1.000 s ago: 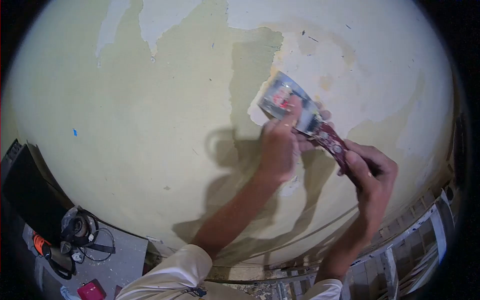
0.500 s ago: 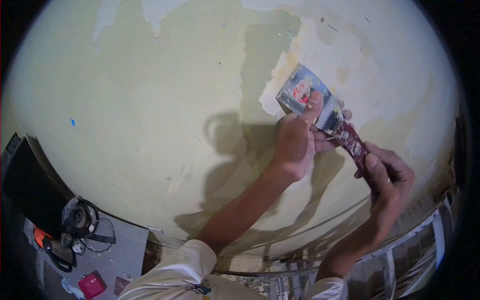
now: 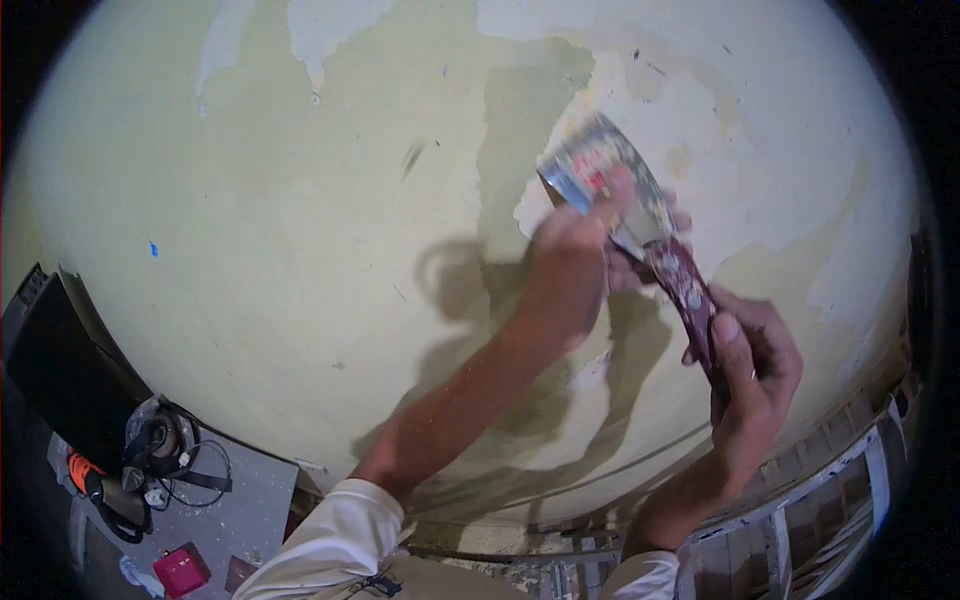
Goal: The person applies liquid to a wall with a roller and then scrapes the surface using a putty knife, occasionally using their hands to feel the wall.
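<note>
My right hand is wrapped tight around the dark red handle of a scraper, thumb lying up along the handle, and the tool runs slanting up and to the left from that grip. My left hand sits higher on the tool, fingers pressed together and flat against the metal blade, with one fingertip bearing down near the blade's red label, so both hands push the blade against the wall. The blade's front edge meets the wall right at the border where the pale green paint ends and a bare, whitish patch begins; that patch spreads up and to the right of the tool. More bare spots show near the top left of the wall. The shadows of my arms and the scraper fall on the paint just left of and below my hands. My white sleeves show at the bottom of the view. Down at the lower left, well apart from my hands, an angle grinder with its coiled black cord lies on the grey floor, with a small red box near it. At the lower right a wooden ladder stands close by the wall.
</note>
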A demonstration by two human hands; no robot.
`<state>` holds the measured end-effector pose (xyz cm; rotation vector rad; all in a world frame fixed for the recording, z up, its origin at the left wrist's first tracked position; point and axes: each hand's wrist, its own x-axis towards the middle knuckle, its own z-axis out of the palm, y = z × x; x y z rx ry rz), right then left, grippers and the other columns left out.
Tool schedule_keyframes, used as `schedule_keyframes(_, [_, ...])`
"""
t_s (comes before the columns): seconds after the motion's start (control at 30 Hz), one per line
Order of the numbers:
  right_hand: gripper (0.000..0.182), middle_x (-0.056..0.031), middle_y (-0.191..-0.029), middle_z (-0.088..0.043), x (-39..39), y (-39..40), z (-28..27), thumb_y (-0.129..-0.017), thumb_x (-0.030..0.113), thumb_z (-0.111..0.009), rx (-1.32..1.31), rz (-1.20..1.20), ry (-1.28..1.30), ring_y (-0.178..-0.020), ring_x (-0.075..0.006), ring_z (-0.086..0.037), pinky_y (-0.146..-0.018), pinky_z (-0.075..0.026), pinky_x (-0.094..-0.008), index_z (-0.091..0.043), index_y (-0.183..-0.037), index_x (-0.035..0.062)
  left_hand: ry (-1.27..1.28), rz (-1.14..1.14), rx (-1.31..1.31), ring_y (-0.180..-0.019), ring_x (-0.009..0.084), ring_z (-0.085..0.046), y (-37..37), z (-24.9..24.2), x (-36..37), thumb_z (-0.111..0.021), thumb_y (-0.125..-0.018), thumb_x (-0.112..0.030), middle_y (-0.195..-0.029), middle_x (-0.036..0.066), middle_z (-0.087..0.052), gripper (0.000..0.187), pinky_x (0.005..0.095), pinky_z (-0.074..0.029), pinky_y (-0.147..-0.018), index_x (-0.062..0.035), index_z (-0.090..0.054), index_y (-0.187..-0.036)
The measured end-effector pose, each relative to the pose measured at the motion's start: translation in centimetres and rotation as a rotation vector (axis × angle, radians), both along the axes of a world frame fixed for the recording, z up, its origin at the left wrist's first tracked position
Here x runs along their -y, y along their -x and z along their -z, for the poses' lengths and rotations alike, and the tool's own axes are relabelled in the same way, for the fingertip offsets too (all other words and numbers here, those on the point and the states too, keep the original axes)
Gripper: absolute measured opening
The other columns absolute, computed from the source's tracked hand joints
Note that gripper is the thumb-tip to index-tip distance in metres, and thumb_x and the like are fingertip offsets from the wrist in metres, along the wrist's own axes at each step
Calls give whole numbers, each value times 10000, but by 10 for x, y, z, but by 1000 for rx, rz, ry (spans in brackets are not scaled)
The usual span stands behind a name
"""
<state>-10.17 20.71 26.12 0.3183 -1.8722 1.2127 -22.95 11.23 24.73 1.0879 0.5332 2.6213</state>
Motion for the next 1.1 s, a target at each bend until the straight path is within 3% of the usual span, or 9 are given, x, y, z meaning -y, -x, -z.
schedule_keyframes(0.17, [234,-42,-860,-532,14,19,18,-866,179,-508,-4,7,46,-730,-82,-501,-610,-425,-210,-546,-977,-23,90,-128,-131,-698,234,-627,9,-12,16,-456,-871,-389,-884,180,-602,487,318,-522,-613,65,-482,-1044])
schedule_keyframes(0.4, [383,-110,-903,-566,33,19,37,-873,255,-494,34,-150,184,-732,-99,-504,-656,-414,-216,-403,-1130,-14,306,-201,-220,-669,223,-625,9,-13,34,-438,-867,-435,-850,179,-616,540,302,-514,-596,71,-509,-1039])
schedule_keyframes(0.53, [378,-102,-875,-585,8,25,12,-848,272,-546,-40,-10,41,-711,-110,-530,-616,-440,-225,-516,-1085,-21,278,-234,-203,-595,181,-607,12,-32,34,-427,-876,-425,-782,154,-627,517,266,-499,-564,77,-540,-929])
schedule_keyframes(0.6, [335,-119,-871,-594,-25,24,0,-812,225,-594,-128,38,2,-712,-137,-560,-647,-476,-254,-581,-1007,-47,693,-200,-323,-587,183,-604,6,-20,50,-407,-877,-460,-753,152,-628,565,269,-497,-567,84,-541,-946])
schedule_keyframes(0.67, [317,-131,-835,-606,-50,16,-23,-778,155,-617,-133,40,-5,-701,-159,-577,-648,-484,-255,-583,-984,-82,754,-367,-318,-758,234,-623,1,-13,51,-454,-863,-426,-913,178,-613,528,310,-499,-671,79,-531,-995])
schedule_keyframes(0.7, [314,-131,-821,-608,-55,13,-37,-769,145,-619,-106,51,-39,-683,-158,-577,-644,-483,-252,-583,-979,-86,555,-1005,-760,-907,261,-568,3,-14,41,-486,-848,-375,-1044,190,-552,495,326,-459,-770,74,-507,-1054])
schedule_keyframes(0.77, [311,-131,-807,-611,-48,10,-61,-761,134,-621,-73,74,-88,-665,-157,-578,-639,-483,-249,-583,-974,-90,515,-1748,-1246,-1204,319,-362,-8,-17,21,-546,-792,-182,-1297,196,-366,490,388,-335,-958,37,-418,-1212])
schedule_keyframes(0.93, [291,-118,-746,-614,-33,-1,-102,-738,149,-633,7,134,-245,-622,-139,-571,-602,-469,-223,-610,-926,-71,228,-1715,-1146,-1225,321,-338,15,-41,-4,-497,-761,-30,-1325,180,-341,529,434,-306,-981,8,-362,-1271])
schedule_keyframes(1.1, [279,-114,-689,-608,-9,2,-105,-705,159,-651,-35,194,-288,-563,-141,-552,-556,-452,-224,-629,-878,-58,70,-1955,-977,-1133,302,-459,26,-44,-5,-508,-691,73,-1222,182,-465,491,409,-382,-939,0,-489,-1177])
